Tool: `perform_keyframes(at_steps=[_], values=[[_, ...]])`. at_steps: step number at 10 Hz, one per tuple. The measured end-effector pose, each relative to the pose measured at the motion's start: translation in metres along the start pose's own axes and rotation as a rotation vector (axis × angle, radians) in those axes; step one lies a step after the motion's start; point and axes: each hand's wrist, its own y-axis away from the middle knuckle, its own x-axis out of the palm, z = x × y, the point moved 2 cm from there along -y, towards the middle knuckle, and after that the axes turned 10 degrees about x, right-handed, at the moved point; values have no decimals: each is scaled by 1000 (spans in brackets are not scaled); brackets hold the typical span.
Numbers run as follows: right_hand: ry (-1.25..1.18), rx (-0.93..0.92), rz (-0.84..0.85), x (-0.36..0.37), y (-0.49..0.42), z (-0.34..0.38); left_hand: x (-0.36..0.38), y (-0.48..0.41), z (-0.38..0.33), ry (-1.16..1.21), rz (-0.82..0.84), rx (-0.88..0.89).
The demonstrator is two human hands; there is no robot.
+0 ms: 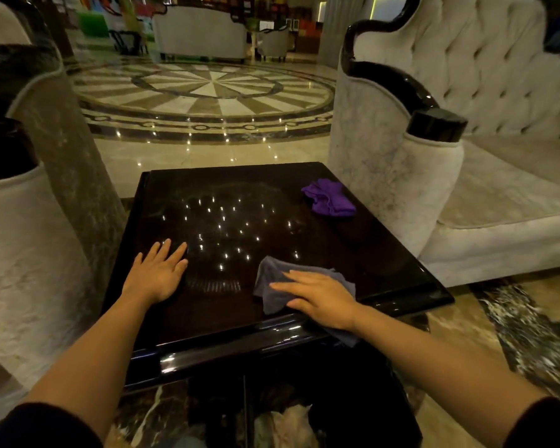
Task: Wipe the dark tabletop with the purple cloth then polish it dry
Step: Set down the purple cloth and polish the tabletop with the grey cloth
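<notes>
A: Pressing flat, the right hand [320, 297] has its grip spread wide, palm down on a crumpled grey-blue microfibre cloth [274, 282]. No pinch, fingers straight, pointing left.

B: Where's the cloth relative to that grip?

A: Under it and poking out past the fingertips, far side and left. One tail hangs over the near edge, below the wrist. It all sits on the glossy dark square surface [240, 195], near-right part.

B: Left hand [157, 274]?

A: Grip wide too, holding nothing, palm flat on the surface near its left edge, well apart from the right hand.

B: And the purple one?

A: Bunched bright purple cloth [328, 198], lying loose beyond the right grip, towards the far-right corner, well apart from both hands, touched by neither.

B: Surface state?

A: Shiny, small light points reflected between the two grips and beyond; faint smear arcs farther out. Wet or dry, cannot tell.

B: Surroundings?

A: Pale tufted velvet sofa [498, 92] just right of the surface, pale armchair [29, 240] left, patterned marble floor [207, 92] beyond.
</notes>
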Motion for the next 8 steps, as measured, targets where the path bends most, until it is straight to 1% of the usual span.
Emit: perform_keyframes(at_steps=[2, 3, 4, 5, 6, 7, 8], values=[[-31, -21, -61, 1, 39, 12, -5, 4, -2, 11, 16, 7], [-55, -45, -33, -6, 49, 12, -6, 3, -2, 14, 17, 5], [-189, -5, -71, -26, 54, 7, -6, 3, -2, 17, 13, 9], [-279, 66, -215, -46, 50, -3, -6, 3, -1, 18, 13, 6], [-274, 188, -398, -71, 27, -22, -7, 3, -2, 11, 19, 8], [-236, 328, -525, -90, -2, -46, -8, 5, -3, 6, 27, 5], [-206, 441, -527, -95, -24, -66, -9, 3, -4, -3, 31, 2]])
